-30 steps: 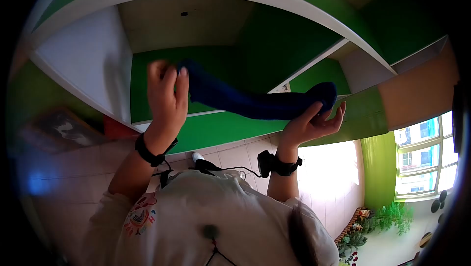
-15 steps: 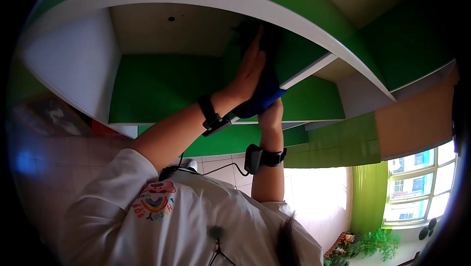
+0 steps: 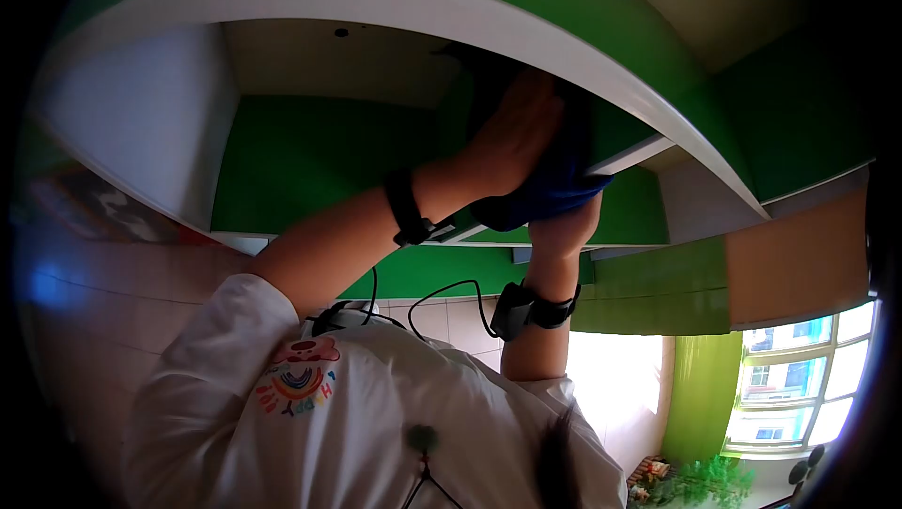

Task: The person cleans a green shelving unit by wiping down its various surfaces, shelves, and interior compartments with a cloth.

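Note:
A dark blue fabric item (image 3: 545, 194), perhaps a bag, is partly inside a green cubby of a shelf unit. Its upper part is nearly black in the shade, and its exact kind does not show. My left hand (image 3: 517, 133) lies along its near side, fingers stretched out flat against the fabric. Lower down, my right hand (image 3: 568, 225) is closed on the bottom edge; the fabric hides most of its fingers. Each wrist carries a black strap with a small box, the right wrist device (image 3: 512, 312) showing more fully.
A curved white shelf edge (image 3: 413, 2) arches above my hands. A white divider (image 3: 634, 154) stands right beside the fabric item. Black cables (image 3: 442, 293) run between my wrists and waist. A window (image 3: 789, 373), green curtain (image 3: 700, 377) and plants (image 3: 709, 481) are at lower right.
Both hands and the blue fabric item have shifted to the right in view. My left hand now sits further over the fabric, and more of the blue shows around the divider.

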Demonstrator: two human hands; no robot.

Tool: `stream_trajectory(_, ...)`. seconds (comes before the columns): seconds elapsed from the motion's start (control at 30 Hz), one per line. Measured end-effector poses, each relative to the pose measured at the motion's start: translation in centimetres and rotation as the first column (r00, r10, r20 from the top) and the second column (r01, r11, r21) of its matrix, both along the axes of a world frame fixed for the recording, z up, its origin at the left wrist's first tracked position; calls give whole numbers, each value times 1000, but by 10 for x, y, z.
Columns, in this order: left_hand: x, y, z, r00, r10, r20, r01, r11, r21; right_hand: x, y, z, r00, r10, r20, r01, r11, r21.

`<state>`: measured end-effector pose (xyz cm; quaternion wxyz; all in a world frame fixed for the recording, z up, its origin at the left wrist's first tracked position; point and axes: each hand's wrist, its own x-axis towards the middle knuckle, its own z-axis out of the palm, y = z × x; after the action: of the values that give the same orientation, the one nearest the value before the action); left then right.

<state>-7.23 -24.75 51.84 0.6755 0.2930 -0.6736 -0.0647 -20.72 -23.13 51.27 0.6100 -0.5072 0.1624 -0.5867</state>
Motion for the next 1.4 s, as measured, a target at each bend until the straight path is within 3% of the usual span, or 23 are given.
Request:
stream_trajectory(0.07,-1,0,-10,950,-189,-248,234,958,164,-5,-2,-30,952,-164,-259,141,984,-106)
stream_trajectory(0.13,-4,-1,-50,946,-123,-300,194,956,220,-3,4,-56,921,-210,-327,209,977,-36)
stream_trajectory(0.2,-5,1,-66,957,-63,-285,147,947,286,-18,5,-107,682,-407,-608,326,913,-245)
stream_trajectory(0.27,-4,9,-70,979,-6,-204,81,928,365,-21,24,-109,679,-473,-561,333,880,-339)
stream_trajectory(0.33,1,26,-44,998,-64,-5,62,953,297,-7,33,-78,864,-398,-307,343,914,-219)
stream_trajectory(0.37,1,38,-28,991,-91,94,62,960,271,2,46,-47,954,-296,-44,295,955,-38)
stream_trajectory(0.4,1,44,-13,976,-85,200,51,984,169,8,49,-29,919,-384,-89,355,904,-237)
stream_trajectory(0.47,0,40,-18,972,-83,220,48,986,157,17,49,-17,829,-540,-143,435,785,-441)
stream_trajectory(0.5,2,37,-23,970,-78,230,45,988,147,23,49,-16,781,-601,-170,477,749,-459)
stream_trajectory(0.6,6,23,-68,879,-402,-258,469,829,305,31,44,-41,596,-767,-236,526,596,-607)
stream_trajectory(0.67,11,21,-113,935,-315,-163,354,834,424,29,40,-79,470,-852,-231,486,468,-738)
stream_trajectory(0.7,13,22,-128,957,-269,-110,289,829,479,27,39,-100,455,-853,-257,444,467,-765)
stream_trajectory(0.77,8,30,-142,957,-230,-177,289,796,532,21,44,-132,413,-858,-305,370,465,-804)
stream_trajectory(0.87,5,31,-116,933,-295,-206,359,801,479,5,47,-121,543,-723,-427,344,655,-672)
stream_trajectory(0.9,5,34,-95,917,-345,-203,400,802,443,5,47,-104,571,-740,-356,359,615,-702)
stream_trajectory(1.0,0,41,-26,978,-185,98,159,959,234,14,45,-22,597,-784,-170,393,471,-790)
stream_trajectory(1.07,-3,31,-18,973,-229,30,215,948,235,18,42,13,561,-824,-74,385,340,-858)
stream_trajectory(1.1,-2,23,-15,969,-245,-4,240,943,233,18,41,9,534,-842,-80,385,326,-863)
stream_trajectory(1.17,2,5,-45,873,-394,-288,476,816,329,22,38,-8,488,-868,-92,373,303,-877)
stream_trajectory(1.27,9,15,-75,772,-403,-491,601,715,358,22,44,-55,476,-863,-171,358,367,-858)
stream_trajectory(1.33,0,30,-78,784,-402,-473,563,782,269,24,47,-72,457,-868,-194,322,365,-874)
stream_trajectory(1.4,4,30,-64,944,-292,-155,328,886,327,19,46,-66,482,-863,-154,288,322,-902)
